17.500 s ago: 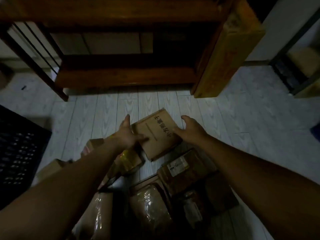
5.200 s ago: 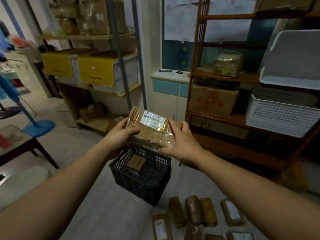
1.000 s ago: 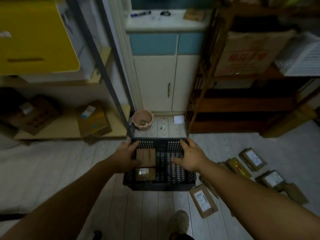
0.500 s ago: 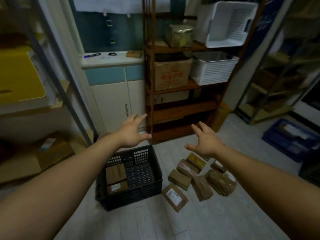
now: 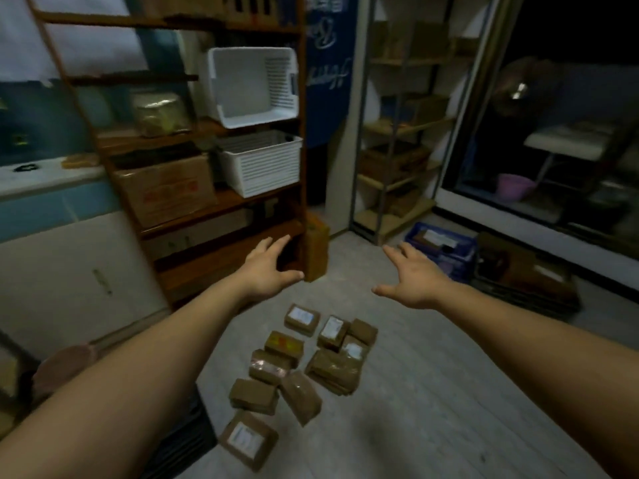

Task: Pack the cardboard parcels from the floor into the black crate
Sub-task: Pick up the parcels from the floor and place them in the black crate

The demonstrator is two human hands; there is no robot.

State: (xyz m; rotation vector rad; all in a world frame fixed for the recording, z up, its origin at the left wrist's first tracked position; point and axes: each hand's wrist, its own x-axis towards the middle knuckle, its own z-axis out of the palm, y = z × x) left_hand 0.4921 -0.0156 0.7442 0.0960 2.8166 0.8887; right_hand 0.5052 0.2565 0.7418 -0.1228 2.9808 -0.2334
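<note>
Several brown cardboard parcels point(image 5: 304, 361) lie in a loose cluster on the pale floor, some with white labels, such as the nearest one point(image 5: 247, 439). My left hand point(image 5: 268, 267) and my right hand point(image 5: 413, 278) hover above and beyond the cluster, both empty with fingers spread. Only a corner of the black crate point(image 5: 193, 430) shows at the lower left, mostly hidden under my left forearm.
A wooden shelf unit point(image 5: 214, 202) with white baskets point(image 5: 257, 160) and a cardboard box stands behind the parcels. A white cabinet point(image 5: 69, 271) is at left. A blue crate point(image 5: 441, 248) and dark boxes sit at right by a glass door.
The view has swung right, so the crate has slid almost out of sight under my left arm. Both hands stay open and empty, now above the parcels.
</note>
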